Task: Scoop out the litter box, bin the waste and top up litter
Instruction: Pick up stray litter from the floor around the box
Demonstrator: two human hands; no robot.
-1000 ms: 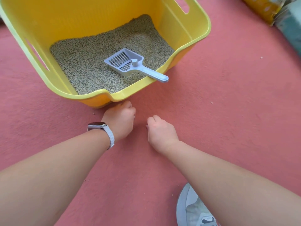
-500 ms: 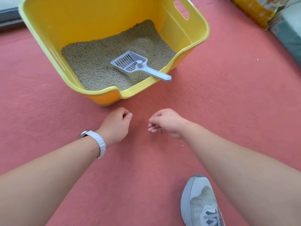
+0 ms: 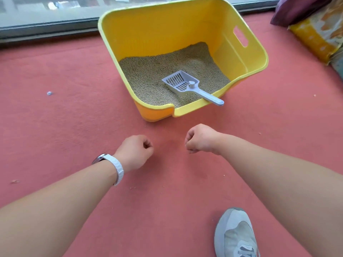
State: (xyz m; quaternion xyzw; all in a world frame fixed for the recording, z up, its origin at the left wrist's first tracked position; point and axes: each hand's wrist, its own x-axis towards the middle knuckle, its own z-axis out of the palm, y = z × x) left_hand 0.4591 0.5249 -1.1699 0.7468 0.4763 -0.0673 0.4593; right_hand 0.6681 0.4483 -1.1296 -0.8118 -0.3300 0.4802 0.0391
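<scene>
Two fists [image 3: 134,152] [image 3: 199,139] curled w/ nothing held, scoop [image 3: 189,87] in litter box [image 3: 130,58], litter bag [image 3: 319,34] far right

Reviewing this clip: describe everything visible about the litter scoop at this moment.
The litter scoop is pale grey-blue, apparently plastic, with a slotted rectangular pan, a small round knob where pan meets handle, and a flat handle with a rounded end. It lies pan-up on the litter in the near right part of the yellow litter box. Its handle rests on the box's low front rim and sticks out past it. The pan looks empty. Neither hand touches it.
</scene>
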